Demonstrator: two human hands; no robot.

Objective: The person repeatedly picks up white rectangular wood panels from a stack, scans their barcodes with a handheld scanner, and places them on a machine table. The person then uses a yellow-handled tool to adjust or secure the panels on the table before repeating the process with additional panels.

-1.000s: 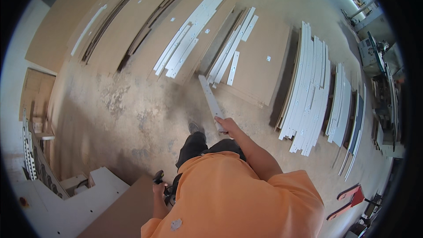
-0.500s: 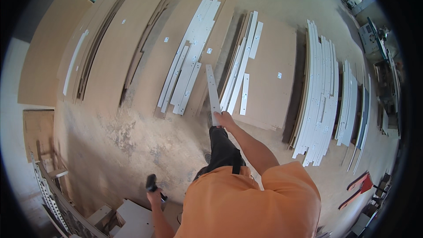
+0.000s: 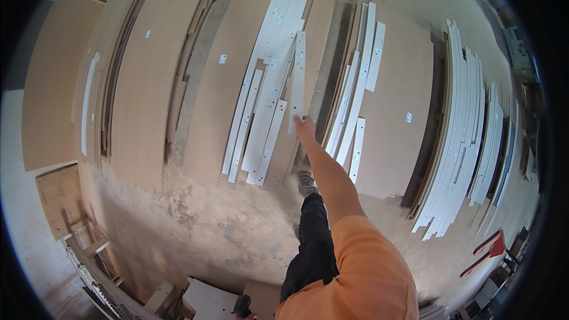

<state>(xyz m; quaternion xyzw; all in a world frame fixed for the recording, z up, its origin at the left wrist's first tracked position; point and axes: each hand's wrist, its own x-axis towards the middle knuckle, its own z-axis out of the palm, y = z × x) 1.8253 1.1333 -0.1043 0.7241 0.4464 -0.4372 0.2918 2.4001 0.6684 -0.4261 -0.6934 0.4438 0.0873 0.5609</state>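
Note:
My right hand [image 3: 304, 128] grips the near end of a narrow white board strip [image 3: 299, 77] with small holes along it. The strip points away from me, beside a stack of white strips [image 3: 269, 77] on a large brown panel [image 3: 207, 92]. Its far end lies close to the stack's right edge; whether it touches I cannot tell. At the lower edge, my left hand [image 3: 246, 317] barely shows, closed around a black handheld device [image 3: 242, 305] that looks like a scanner.
More white strips [image 3: 355, 95] lie on the panel [image 3: 394, 106] to the right, with taller stacks [image 3: 456, 142] beyond. Wide brown panels [image 3: 145, 83] fill the left. A red pallet-jack-like frame [image 3: 489, 252] stands at the lower right. Boards [image 3: 207, 299] lie by my left side.
My right hand has reached forward, carrying the strip toward the left stack. My left hand with the black device has dropped lower, nearly out of view. My view has shifted as I stepped.

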